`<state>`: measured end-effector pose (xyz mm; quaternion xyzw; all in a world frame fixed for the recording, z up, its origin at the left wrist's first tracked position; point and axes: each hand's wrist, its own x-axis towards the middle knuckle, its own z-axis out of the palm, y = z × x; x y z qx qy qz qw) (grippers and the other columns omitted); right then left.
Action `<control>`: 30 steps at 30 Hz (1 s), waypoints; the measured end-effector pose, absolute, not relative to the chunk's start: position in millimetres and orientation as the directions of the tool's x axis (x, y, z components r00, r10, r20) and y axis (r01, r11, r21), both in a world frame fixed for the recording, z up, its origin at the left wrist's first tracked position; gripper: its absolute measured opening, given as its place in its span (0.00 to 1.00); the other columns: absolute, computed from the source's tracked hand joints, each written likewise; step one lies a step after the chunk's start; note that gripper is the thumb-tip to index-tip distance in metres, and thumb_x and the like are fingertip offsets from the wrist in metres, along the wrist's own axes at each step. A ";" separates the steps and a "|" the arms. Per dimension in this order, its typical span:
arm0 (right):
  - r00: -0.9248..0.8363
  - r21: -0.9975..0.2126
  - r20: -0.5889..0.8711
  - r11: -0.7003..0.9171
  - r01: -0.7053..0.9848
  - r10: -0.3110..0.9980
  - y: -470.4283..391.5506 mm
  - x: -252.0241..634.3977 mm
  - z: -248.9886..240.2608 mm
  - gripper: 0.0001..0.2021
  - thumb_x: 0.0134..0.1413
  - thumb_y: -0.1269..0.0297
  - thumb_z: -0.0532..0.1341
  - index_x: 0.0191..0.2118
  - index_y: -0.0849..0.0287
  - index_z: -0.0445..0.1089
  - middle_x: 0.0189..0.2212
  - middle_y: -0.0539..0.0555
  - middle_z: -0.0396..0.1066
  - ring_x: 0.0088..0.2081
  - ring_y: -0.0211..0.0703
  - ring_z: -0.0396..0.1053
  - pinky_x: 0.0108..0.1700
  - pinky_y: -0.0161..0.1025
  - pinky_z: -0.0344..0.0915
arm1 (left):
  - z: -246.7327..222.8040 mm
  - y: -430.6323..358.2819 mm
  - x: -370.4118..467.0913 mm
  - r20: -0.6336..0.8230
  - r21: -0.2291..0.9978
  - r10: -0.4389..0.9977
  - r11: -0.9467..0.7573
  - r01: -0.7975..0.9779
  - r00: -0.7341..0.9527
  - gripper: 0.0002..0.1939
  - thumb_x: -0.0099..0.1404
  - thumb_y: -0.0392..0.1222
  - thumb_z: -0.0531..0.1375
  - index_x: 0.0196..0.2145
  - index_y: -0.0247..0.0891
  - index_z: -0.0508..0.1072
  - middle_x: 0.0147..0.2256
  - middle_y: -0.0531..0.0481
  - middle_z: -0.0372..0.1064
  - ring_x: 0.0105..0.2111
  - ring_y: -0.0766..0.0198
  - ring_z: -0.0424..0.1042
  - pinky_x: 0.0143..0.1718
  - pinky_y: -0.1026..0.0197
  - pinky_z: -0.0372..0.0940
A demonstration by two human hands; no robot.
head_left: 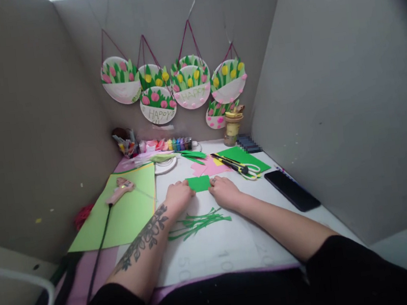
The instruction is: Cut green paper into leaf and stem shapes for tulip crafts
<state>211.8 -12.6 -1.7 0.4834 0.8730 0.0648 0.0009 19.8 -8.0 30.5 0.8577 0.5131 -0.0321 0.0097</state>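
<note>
A small rectangle of green paper [199,184] spans the space between my two hands above the white table surface. My left hand [180,195] pinches its left edge, while my right hand [225,192] grips the right edge. Just below it, nearer to me, lies a loose heap of thin green paper strips [201,223]. Behind my right hand are scissors [248,169] with pale handles and a black and yellow cutter [230,164], resting on a green sheet [251,159] and pink paper [205,166].
A hot glue gun [120,191] with a black cord lies on light green sheets [137,220] at left. A phone [291,190] is at right. Paint bottles [173,145] line the back, below hanging paper-plate flower baskets [191,87]. Grey panels [324,83] enclose the table.
</note>
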 end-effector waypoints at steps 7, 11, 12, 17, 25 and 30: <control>-0.476 0.130 0.036 0.468 0.874 0.879 -15.7 214.5 0.4 0.14 0.54 0.76 0.53 0.36 0.65 0.77 0.40 0.66 0.71 0.43 0.54 0.64 0.37 0.42 0.58 | 39.0 -15.5 17.9 -0.151 -0.108 0.921 -0.376 0.920 0.359 0.15 0.62 0.31 0.50 0.38 0.31 0.77 0.40 0.34 0.71 0.44 0.51 0.70 0.41 0.54 0.62; -0.431 0.077 0.052 0.427 0.901 0.901 -14.3 219.2 -6.1 0.13 0.52 0.77 0.54 0.35 0.64 0.77 0.39 0.65 0.71 0.44 0.52 0.65 0.36 0.39 0.59 | 41.3 -14.9 12.9 -0.162 -0.052 0.925 -0.356 0.933 0.344 0.15 0.61 0.33 0.52 0.38 0.33 0.77 0.42 0.36 0.72 0.43 0.53 0.71 0.41 0.58 0.63; -0.413 0.040 0.068 0.411 0.911 0.908 -13.3 222.2 -8.2 0.13 0.53 0.76 0.55 0.35 0.63 0.77 0.39 0.63 0.71 0.43 0.51 0.66 0.36 0.39 0.59 | 41.5 -14.2 10.9 -0.156 -0.032 0.931 -0.338 0.940 0.330 0.14 0.61 0.33 0.52 0.38 0.34 0.77 0.42 0.37 0.72 0.43 0.54 0.71 0.40 0.59 0.63; -0.300 -0.210 0.232 0.349 0.913 0.925 -4.2 239.2 -17.1 0.13 0.59 0.71 0.53 0.40 0.60 0.76 0.38 0.58 0.71 0.42 0.44 0.67 0.43 0.36 0.60 | 35.1 -7.6 4.6 -0.066 0.017 0.960 -0.270 0.963 0.271 0.16 0.62 0.32 0.51 0.40 0.37 0.77 0.42 0.41 0.71 0.43 0.58 0.71 0.40 0.62 0.62; -0.389 -0.355 0.279 0.471 0.807 0.878 11.5 236.7 -31.1 0.10 0.55 0.73 0.57 0.40 0.61 0.74 0.38 0.57 0.69 0.44 0.44 0.64 0.49 0.38 0.59 | 14.4 0.0 11.4 0.001 0.150 0.939 -0.342 0.928 0.345 0.14 0.64 0.37 0.50 0.36 0.36 0.75 0.38 0.43 0.71 0.38 0.60 0.72 0.39 0.62 0.63; -0.393 -0.362 0.291 0.480 0.799 0.873 13.5 234.3 -32.8 0.07 0.54 0.75 0.57 0.34 0.61 0.72 0.35 0.55 0.67 0.42 0.44 0.63 0.46 0.38 0.59 | 15.3 0.9 9.9 -0.023 0.179 0.934 -0.348 0.920 0.357 0.13 0.62 0.37 0.51 0.34 0.35 0.75 0.37 0.43 0.72 0.36 0.60 0.72 0.38 0.62 0.63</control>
